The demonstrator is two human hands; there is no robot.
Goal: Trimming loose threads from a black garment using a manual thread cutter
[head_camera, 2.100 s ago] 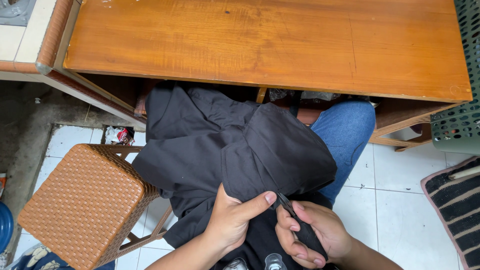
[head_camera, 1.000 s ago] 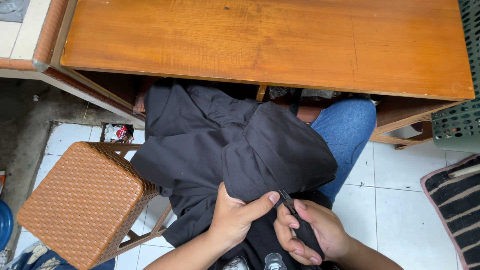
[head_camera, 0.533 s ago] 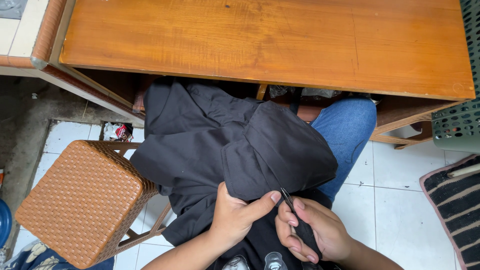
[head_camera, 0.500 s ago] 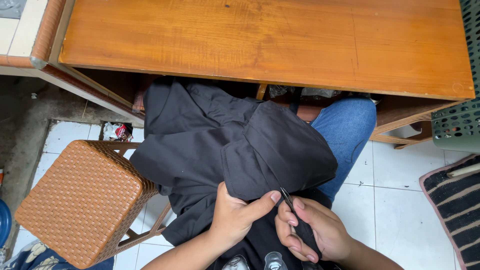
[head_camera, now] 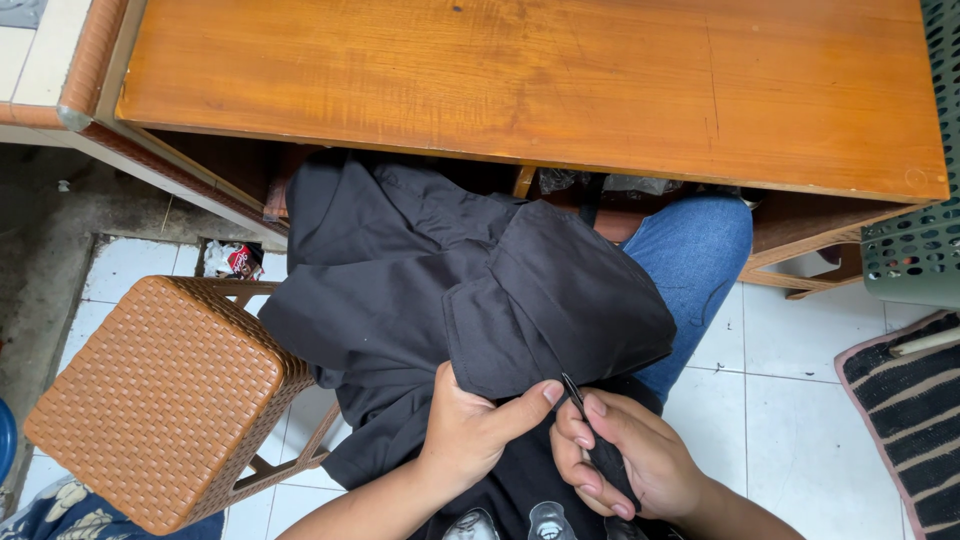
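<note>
Head view. My left hand point(head_camera: 470, 430) pinches the lower edge of the black garment point(head_camera: 470, 290), thumb stretched to the right along the hem, fingers tucked under the cloth. Grip closed on the fabric.

My right hand point(head_camera: 625, 455) is closed around a thin dark tool point(head_camera: 590, 425); its tip points up and left and meets the hem just beside my left thumb. I cannot tell what kind of tool it is; most of it is hidden in the palm.

The garment lies draped over my lap, spreading up under the edge of the wooden table point(head_camera: 520, 80). My right knee in blue jeans point(head_camera: 700, 250) shows past the cloth.

A brown woven stool point(head_camera: 160, 400) stands just left of the garment, touching its edge. A striped mat point(head_camera: 905, 410) lies on the white tiled floor point(head_camera: 770, 400) at right; a green perforated basket point(head_camera: 915, 240) sits above it.
</note>
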